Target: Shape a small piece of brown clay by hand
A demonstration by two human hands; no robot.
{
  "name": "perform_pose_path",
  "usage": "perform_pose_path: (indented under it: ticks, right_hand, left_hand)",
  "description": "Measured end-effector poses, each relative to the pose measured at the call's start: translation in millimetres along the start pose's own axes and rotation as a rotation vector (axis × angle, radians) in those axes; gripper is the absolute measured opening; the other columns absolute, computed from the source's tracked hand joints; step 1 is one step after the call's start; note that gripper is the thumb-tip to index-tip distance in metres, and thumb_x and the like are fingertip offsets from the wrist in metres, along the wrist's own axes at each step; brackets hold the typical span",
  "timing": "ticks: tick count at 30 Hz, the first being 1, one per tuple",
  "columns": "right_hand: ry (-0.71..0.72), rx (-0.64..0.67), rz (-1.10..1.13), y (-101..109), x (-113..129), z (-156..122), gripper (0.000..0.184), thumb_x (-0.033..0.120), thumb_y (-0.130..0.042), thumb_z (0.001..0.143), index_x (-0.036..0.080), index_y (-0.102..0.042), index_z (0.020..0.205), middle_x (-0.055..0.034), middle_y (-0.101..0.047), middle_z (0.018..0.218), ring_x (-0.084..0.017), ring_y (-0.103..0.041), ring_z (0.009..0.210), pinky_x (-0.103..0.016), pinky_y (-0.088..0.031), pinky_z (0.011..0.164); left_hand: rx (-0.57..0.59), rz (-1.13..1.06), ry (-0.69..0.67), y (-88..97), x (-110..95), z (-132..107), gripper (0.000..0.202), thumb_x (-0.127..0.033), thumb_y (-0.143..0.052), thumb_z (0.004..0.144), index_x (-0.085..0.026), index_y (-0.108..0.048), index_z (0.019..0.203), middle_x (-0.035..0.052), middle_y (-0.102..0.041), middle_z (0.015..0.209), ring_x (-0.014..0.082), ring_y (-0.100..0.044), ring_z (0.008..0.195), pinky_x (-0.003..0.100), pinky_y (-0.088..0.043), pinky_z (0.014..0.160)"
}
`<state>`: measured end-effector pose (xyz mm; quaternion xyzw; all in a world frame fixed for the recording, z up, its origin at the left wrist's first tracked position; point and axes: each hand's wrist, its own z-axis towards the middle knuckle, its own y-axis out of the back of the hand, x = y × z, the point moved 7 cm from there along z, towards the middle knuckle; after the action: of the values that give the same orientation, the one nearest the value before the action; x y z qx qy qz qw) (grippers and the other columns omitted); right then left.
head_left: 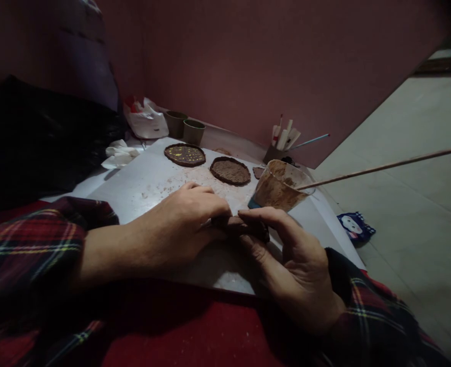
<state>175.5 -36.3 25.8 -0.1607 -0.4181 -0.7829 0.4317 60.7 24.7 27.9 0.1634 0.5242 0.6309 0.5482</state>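
Between my two hands is a dark brown, clay-like piece [237, 227], held above the near part of a white sheet [149, 186]. My left hand [179, 227] is closed on its left end, with the fingers curled over it. The thumb and fingers of my right hand [300, 267] pinch its right end. Much of the piece is covered by my fingers, so its full shape cannot be made out. Just beyond my right hand, a clear plastic cup [277, 191] smeared with brown paste leans at a tilt, and a long thin stick [382, 165] sticks out of it.
Two flat brown rimmed ovals lie farther back: one yellow-speckled [184, 154], one plain [230, 171]. Behind them are two small pots [194, 132], a white plastic bag [146, 120] and a holder of sticks [281, 142]. A black bag [49, 137] fills the left.
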Motion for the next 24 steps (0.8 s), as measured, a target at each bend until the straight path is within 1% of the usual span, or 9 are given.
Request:
perform_pose_path:
  ticks: [10,16,24]
  right_hand:
    - [-0.007,0.004,-0.001,-0.2,-0.5,0.2,0.028,0.008,-0.061,0.083,0.023,-0.058,0.107,-0.0022,-0.068,0.095,-0.015,-0.066,0.085,-0.029,-0.055,0.077]
    - [-0.004,0.003,-0.02,0.2,-0.1,0.4,0.027,0.009,-0.061,0.083,0.022,-0.059,0.106,-0.0021,-0.067,0.095,-0.016,-0.066,0.085,-0.028,-0.055,0.076]
    - [0.005,0.0,-0.017,0.5,1.1,0.4,0.028,0.007,-0.061,0.083,0.022,-0.058,0.107,-0.0009,-0.067,0.096,-0.013,-0.065,0.086,-0.025,-0.054,0.077]
  left_hand:
    - [0.009,0.008,0.013,-1.3,0.5,-0.3,0.012,-0.012,-0.052,0.084,-0.016,-0.061,0.077,0.0016,-0.062,0.076,0.0153,-0.055,0.075,0.027,-0.039,0.074]
    - [-0.002,0.015,0.002,-0.2,-0.2,0.3,0.011,-0.013,-0.054,0.084,-0.016,-0.061,0.077,0.0014,-0.062,0.076,0.0155,-0.054,0.075,0.027,-0.039,0.074]
    - [0.011,0.009,0.004,-1.1,-0.1,0.7,0.011,-0.012,-0.054,0.084,-0.014,-0.062,0.078,0.0017,-0.062,0.076,0.0156,-0.054,0.076,0.027,-0.038,0.074]
